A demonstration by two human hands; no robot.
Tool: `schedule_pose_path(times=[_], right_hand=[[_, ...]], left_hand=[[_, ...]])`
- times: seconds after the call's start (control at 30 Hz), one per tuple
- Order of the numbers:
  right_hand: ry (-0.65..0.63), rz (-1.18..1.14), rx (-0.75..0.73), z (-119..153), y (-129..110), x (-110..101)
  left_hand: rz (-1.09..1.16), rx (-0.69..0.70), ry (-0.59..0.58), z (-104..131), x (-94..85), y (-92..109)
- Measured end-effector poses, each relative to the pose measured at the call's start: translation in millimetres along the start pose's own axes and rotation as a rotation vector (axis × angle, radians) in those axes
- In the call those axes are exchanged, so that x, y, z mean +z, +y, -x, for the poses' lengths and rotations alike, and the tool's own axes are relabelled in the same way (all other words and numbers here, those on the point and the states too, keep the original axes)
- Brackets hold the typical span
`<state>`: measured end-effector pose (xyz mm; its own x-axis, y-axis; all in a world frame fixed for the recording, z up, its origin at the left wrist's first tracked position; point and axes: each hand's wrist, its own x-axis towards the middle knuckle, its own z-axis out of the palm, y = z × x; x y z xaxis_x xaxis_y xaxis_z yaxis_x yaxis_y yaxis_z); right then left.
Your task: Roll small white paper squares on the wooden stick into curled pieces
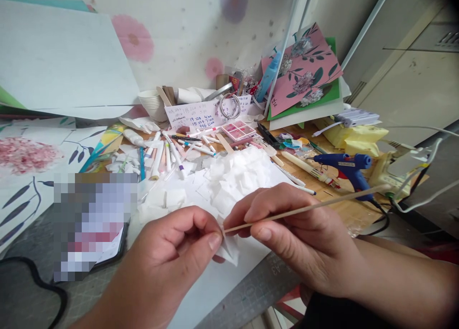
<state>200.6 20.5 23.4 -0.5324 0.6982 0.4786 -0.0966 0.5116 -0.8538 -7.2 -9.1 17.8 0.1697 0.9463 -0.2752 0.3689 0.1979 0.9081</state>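
Pinches a small piece of tissue (pixel 232 253) between the thumb and forefinger of the left hand (pixel 170 255), just on the near side of a crumpled white tissue pile (pixel 240 169). Clamps a thin wooden stick (pixel 315 206) between the thumb and fingers of the right hand (pixel 301 240), also on the near side of the tissue pile, with the tip at the small piece of tissue and the other end slanting up to the right of the pile. Cannot tell how the left hand's lower fingers sit, mostly hidden.

Under the pile and nearer, a white sheet of paper (pixel 206 286) on a gray cutting mat (pixel 254 288). Beyond the pile to the left, scattered markers (pixel 175 154); left and nearer, a phone (pixel 96 228), pixelated. Just beyond the pile, a pink palette (pixel 239 129). To the right of the pile, a blue glue gun (pixel 347 162); farther back on that side, pink paper (pixel 304 66) with pale flowers, tilted.
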Motion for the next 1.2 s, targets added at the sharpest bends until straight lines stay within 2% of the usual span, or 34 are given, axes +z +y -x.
schedule_pose_path(times=[0.47, 0.67, 0.8, 0.97, 1.1, 1.2], right_hand=[[0.029, -0.058, 0.032, 0.4, -0.3, -0.3], [-0.022, 0.004, 0.039, -0.3, -1.4, -1.9], [-0.025, 0.023, 0.032, -0.4, -2.7, -1.9], [-0.039, 0.022, 0.016, 0.4, -2.2, -2.8], [-0.026, 0.026, 0.016, 0.4, -1.8, -2.7], [-0.027, 0.022, 0.004, -0.3, -2.2, -3.0]], left_hand=[[-0.038, 0.021, 0.002, 1.3, -1.3, -0.2], [-0.05, 0.016, 0.006, -1.4, 0.4, -0.8], [-0.058, 0.009, 0.023, -2.1, 3.8, 3.2], [-0.033, -0.037, 0.101, 1.7, 6.3, 10.1], [-0.057, -0.034, 0.045, 1.3, 4.8, 10.1], [-0.052, -0.042, 0.072, 1.6, 5.9, 12.0]])
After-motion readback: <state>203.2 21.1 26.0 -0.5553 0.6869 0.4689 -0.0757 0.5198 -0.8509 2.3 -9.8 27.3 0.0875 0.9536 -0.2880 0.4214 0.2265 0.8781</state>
